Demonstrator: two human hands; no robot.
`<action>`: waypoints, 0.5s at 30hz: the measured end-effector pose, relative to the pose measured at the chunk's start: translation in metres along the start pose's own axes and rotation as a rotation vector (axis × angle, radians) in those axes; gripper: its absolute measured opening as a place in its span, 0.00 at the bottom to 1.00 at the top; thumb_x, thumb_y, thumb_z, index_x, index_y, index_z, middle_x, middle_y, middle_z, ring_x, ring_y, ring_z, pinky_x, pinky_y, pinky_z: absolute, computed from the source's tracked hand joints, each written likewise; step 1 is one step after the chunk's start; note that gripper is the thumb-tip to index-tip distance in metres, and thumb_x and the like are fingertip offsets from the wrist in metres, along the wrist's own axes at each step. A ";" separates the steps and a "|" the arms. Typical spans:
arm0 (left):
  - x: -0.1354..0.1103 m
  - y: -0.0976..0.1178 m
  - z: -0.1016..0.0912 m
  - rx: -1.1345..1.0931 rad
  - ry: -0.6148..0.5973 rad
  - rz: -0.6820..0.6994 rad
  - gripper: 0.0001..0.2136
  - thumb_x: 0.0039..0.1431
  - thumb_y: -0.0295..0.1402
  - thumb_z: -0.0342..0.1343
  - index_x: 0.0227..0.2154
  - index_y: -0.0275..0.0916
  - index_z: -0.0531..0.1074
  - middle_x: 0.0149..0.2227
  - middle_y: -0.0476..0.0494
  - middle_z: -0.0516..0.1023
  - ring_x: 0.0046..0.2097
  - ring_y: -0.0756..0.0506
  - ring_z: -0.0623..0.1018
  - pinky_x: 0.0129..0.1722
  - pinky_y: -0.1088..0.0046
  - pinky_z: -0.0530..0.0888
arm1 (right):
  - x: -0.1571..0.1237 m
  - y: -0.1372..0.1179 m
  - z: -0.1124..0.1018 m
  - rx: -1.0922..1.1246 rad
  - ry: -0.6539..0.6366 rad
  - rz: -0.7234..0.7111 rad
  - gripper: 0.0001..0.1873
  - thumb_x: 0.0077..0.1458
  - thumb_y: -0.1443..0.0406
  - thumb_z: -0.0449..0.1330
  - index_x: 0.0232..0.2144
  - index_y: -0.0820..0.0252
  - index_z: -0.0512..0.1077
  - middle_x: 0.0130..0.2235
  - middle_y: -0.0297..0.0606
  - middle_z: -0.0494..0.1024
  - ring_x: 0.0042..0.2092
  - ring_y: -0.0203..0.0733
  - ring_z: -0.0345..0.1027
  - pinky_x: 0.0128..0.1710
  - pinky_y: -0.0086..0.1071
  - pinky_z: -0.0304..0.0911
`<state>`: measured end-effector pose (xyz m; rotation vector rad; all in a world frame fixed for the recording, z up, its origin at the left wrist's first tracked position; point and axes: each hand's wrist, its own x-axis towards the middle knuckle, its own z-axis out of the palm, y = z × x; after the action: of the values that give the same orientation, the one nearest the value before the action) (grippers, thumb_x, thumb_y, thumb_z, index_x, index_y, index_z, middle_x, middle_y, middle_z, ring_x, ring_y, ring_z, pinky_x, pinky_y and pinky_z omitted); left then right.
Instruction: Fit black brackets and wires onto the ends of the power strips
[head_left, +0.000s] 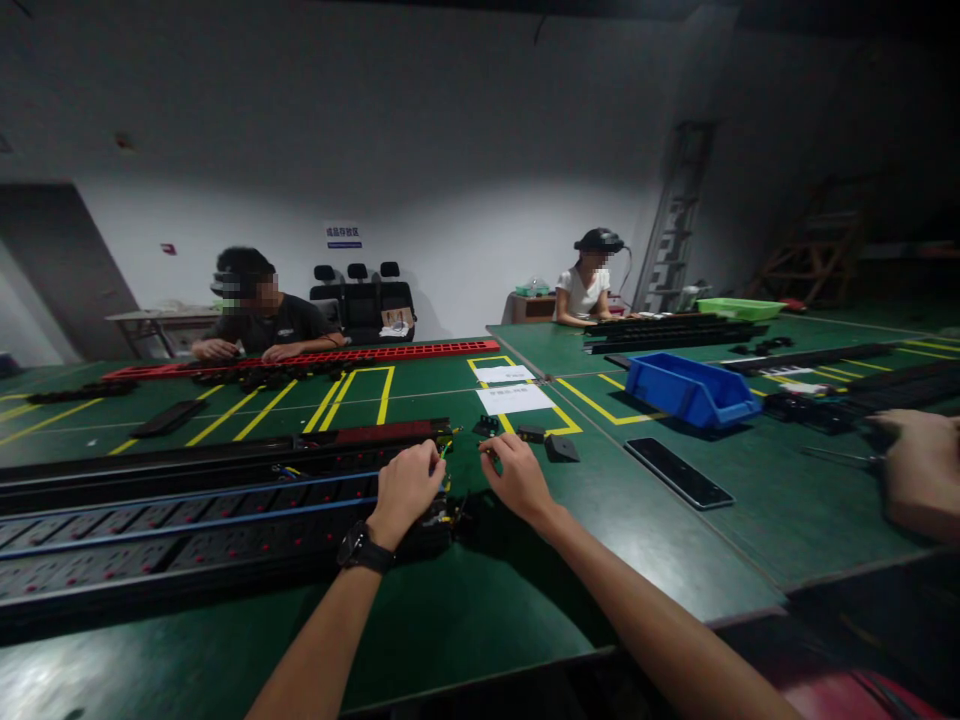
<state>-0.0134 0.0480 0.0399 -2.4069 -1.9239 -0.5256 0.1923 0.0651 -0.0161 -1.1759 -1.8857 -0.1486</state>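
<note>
L. arm, bare forearm (324,640): 1 pc., enters at bottom edge, angled up & to the R. L. wrist (384,540): fairly straight; worn on it, black round-faced wristwatch w/ dark strap (375,556). L. hand (411,485): back up, fingers curled, thumb & index tips close tog. R. arm, bare forearm (645,600): 1 pc., enters lower R., long diag. up & to the L. R. hand (519,475): back up, fingers bent, thumb twd. index; exact tip contact too small to tell. Hands approx. level, near each other, apart.
</note>
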 end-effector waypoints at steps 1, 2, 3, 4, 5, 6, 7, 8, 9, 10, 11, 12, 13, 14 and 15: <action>0.000 0.001 0.001 0.016 -0.006 0.006 0.08 0.67 0.40 0.50 0.36 0.43 0.69 0.37 0.46 0.80 0.40 0.44 0.80 0.35 0.73 0.68 | 0.000 0.000 0.000 0.006 -0.009 0.001 0.06 0.61 0.70 0.55 0.37 0.58 0.73 0.38 0.40 0.76 0.42 0.46 0.69 0.46 0.37 0.63; 0.000 0.001 0.001 0.031 -0.014 0.010 0.09 0.67 0.40 0.50 0.36 0.43 0.69 0.37 0.46 0.80 0.40 0.44 0.80 0.35 0.73 0.68 | 0.000 -0.001 0.000 0.010 -0.017 0.003 0.06 0.61 0.70 0.55 0.37 0.58 0.73 0.37 0.40 0.76 0.42 0.46 0.69 0.45 0.37 0.63; -0.001 0.001 0.002 0.045 -0.022 0.013 0.09 0.67 0.41 0.50 0.36 0.43 0.69 0.37 0.45 0.80 0.40 0.43 0.80 0.35 0.73 0.68 | 0.000 -0.001 0.000 0.014 -0.027 0.005 0.06 0.61 0.70 0.56 0.37 0.58 0.72 0.37 0.40 0.76 0.42 0.45 0.69 0.45 0.37 0.63; -0.001 0.002 0.002 0.058 -0.029 0.015 0.09 0.67 0.41 0.49 0.37 0.43 0.70 0.37 0.45 0.80 0.40 0.43 0.80 0.36 0.73 0.68 | 0.000 -0.001 0.000 0.016 -0.036 0.007 0.06 0.60 0.71 0.56 0.37 0.58 0.72 0.37 0.40 0.76 0.42 0.45 0.69 0.45 0.36 0.63; -0.001 0.002 0.003 0.068 -0.034 0.017 0.09 0.67 0.41 0.49 0.37 0.43 0.70 0.37 0.45 0.80 0.40 0.43 0.80 0.36 0.73 0.69 | 0.000 -0.001 0.000 0.019 -0.044 0.008 0.06 0.60 0.71 0.56 0.36 0.58 0.72 0.37 0.40 0.76 0.42 0.45 0.69 0.45 0.36 0.63; -0.001 0.002 0.003 0.074 -0.038 0.022 0.09 0.67 0.41 0.49 0.38 0.43 0.70 0.38 0.44 0.80 0.41 0.43 0.80 0.36 0.72 0.69 | 0.000 -0.002 0.000 0.021 -0.050 0.010 0.06 0.60 0.71 0.56 0.36 0.58 0.73 0.37 0.39 0.76 0.41 0.45 0.69 0.45 0.36 0.63; -0.001 0.002 0.004 0.078 -0.041 0.027 0.09 0.67 0.41 0.49 0.38 0.43 0.70 0.38 0.44 0.80 0.41 0.43 0.80 0.37 0.72 0.69 | 0.000 -0.002 0.000 0.023 -0.055 0.011 0.06 0.59 0.71 0.57 0.36 0.58 0.73 0.37 0.39 0.76 0.41 0.44 0.69 0.44 0.35 0.63; -0.001 0.002 0.004 0.079 -0.044 0.032 0.09 0.67 0.41 0.49 0.39 0.43 0.70 0.38 0.44 0.80 0.41 0.43 0.80 0.37 0.72 0.69 | 0.000 -0.003 0.000 0.024 -0.060 0.012 0.06 0.59 0.72 0.57 0.36 0.58 0.73 0.37 0.39 0.76 0.41 0.44 0.69 0.44 0.35 0.63; -0.002 0.002 0.004 0.076 -0.046 0.037 0.09 0.67 0.41 0.50 0.39 0.43 0.70 0.38 0.45 0.80 0.41 0.43 0.80 0.37 0.72 0.69 | -0.001 -0.004 0.000 0.024 -0.065 0.012 0.06 0.59 0.72 0.57 0.36 0.58 0.73 0.37 0.39 0.75 0.41 0.44 0.69 0.44 0.35 0.63; -0.002 0.002 0.005 0.071 -0.048 0.042 0.09 0.67 0.41 0.50 0.39 0.43 0.70 0.37 0.45 0.80 0.41 0.43 0.80 0.37 0.72 0.70 | -0.001 -0.004 -0.001 0.021 -0.071 0.012 0.07 0.59 0.72 0.57 0.36 0.58 0.73 0.37 0.39 0.76 0.40 0.43 0.69 0.44 0.34 0.63; -0.002 0.002 0.005 0.063 -0.047 0.045 0.09 0.67 0.41 0.50 0.39 0.43 0.70 0.37 0.45 0.80 0.41 0.43 0.80 0.37 0.73 0.70 | -0.001 -0.005 0.000 0.018 -0.077 0.012 0.07 0.59 0.72 0.57 0.36 0.58 0.73 0.37 0.38 0.76 0.40 0.43 0.69 0.43 0.34 0.63; -0.002 0.002 0.005 0.054 -0.046 0.046 0.09 0.67 0.41 0.50 0.39 0.43 0.70 0.37 0.45 0.80 0.41 0.43 0.80 0.37 0.73 0.70 | -0.001 -0.006 0.000 0.016 -0.084 0.012 0.07 0.58 0.72 0.57 0.35 0.58 0.73 0.37 0.38 0.76 0.40 0.43 0.69 0.43 0.34 0.63; -0.002 0.003 0.005 0.046 -0.044 0.043 0.09 0.67 0.41 0.50 0.39 0.43 0.70 0.38 0.45 0.80 0.41 0.43 0.80 0.37 0.72 0.70 | -0.001 -0.006 0.000 0.016 -0.090 0.012 0.07 0.58 0.73 0.58 0.35 0.58 0.73 0.37 0.38 0.76 0.40 0.43 0.69 0.43 0.34 0.63; -0.002 0.003 0.005 0.040 -0.042 0.034 0.09 0.67 0.41 0.50 0.39 0.43 0.70 0.38 0.44 0.80 0.41 0.43 0.80 0.37 0.72 0.70 | -0.002 -0.006 0.000 0.016 -0.095 0.012 0.07 0.58 0.73 0.58 0.35 0.58 0.73 0.37 0.38 0.76 0.40 0.43 0.69 0.43 0.34 0.63; -0.002 0.004 0.005 0.038 -0.041 0.022 0.09 0.67 0.41 0.50 0.39 0.43 0.70 0.38 0.44 0.81 0.41 0.43 0.81 0.37 0.72 0.70 | -0.002 -0.006 0.000 0.016 -0.101 0.012 0.07 0.58 0.73 0.58 0.35 0.57 0.73 0.37 0.38 0.76 0.41 0.43 0.69 0.43 0.34 0.63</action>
<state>-0.0089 0.0459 0.0355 -2.4310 -1.9028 -0.4389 0.1875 0.0609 -0.0157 -1.2033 -1.9633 -0.0682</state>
